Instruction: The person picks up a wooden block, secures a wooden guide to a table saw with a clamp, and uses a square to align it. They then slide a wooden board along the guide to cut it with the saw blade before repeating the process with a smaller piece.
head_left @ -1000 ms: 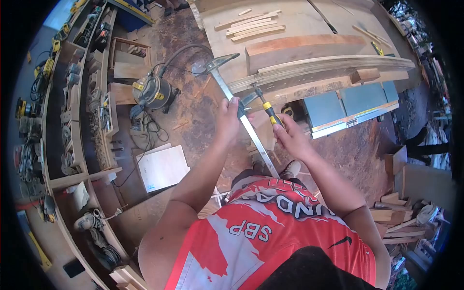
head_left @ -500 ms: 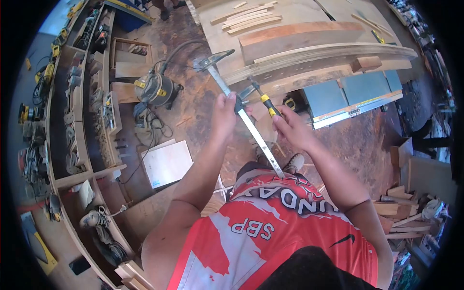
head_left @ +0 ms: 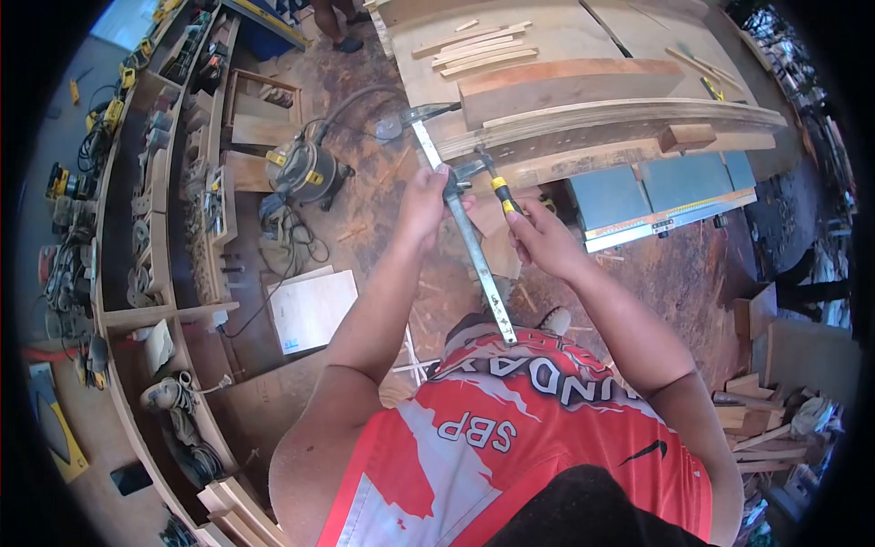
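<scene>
A long metal bar clamp (head_left: 479,264) slants from the wooden workpieces down to the front of my shirt. My left hand (head_left: 424,202) is closed round its bar, beside the sliding jaw. The fixed jaw (head_left: 436,111) is at the bar's far end, near the curved laminated wood (head_left: 629,113). My right hand (head_left: 540,239) is wrapped round the yellow and black handle (head_left: 503,193) of the clamp's screw, whose metal shaft reaches up to the sliding jaw.
A workbench (head_left: 428,77) bears thin wood strips (head_left: 483,50). At the right stands a table saw (head_left: 679,190). A shop vacuum (head_left: 305,171) with a hose stands left, near tool shelves (head_left: 155,246). Another person's legs (head_left: 335,20) show at the top.
The lower end of the bar has swung slightly left, and the fixed jaw has shifted a little right and down. Both hands keep their hold. More of the other person's legs shows.
</scene>
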The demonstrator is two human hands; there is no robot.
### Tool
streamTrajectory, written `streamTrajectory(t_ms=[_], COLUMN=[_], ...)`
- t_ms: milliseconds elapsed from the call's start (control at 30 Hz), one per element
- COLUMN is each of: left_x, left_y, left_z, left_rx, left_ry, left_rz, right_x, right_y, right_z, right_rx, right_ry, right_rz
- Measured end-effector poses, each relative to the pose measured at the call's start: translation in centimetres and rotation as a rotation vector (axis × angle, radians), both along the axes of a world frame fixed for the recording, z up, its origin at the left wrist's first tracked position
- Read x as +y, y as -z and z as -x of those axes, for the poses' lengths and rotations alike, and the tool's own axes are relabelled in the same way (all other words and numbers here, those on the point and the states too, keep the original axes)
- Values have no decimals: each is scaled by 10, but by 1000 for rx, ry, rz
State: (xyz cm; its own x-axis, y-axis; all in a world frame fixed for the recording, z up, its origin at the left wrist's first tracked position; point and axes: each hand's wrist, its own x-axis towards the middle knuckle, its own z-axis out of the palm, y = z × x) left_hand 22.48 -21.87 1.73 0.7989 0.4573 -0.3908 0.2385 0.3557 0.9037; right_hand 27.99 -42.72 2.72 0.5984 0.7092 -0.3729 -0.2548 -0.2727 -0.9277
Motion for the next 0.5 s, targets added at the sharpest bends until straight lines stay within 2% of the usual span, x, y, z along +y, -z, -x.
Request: streamTrajectory(t_ms=[500], left_x=[3], left_y=[1], left_z=[-1], left_rx=[-19], left_ry=[29], left_rz=[38], right_x=[-3], right_y=[12], right_z=[-3], right_rx=[1], right_ry=[4], right_rz=[1])
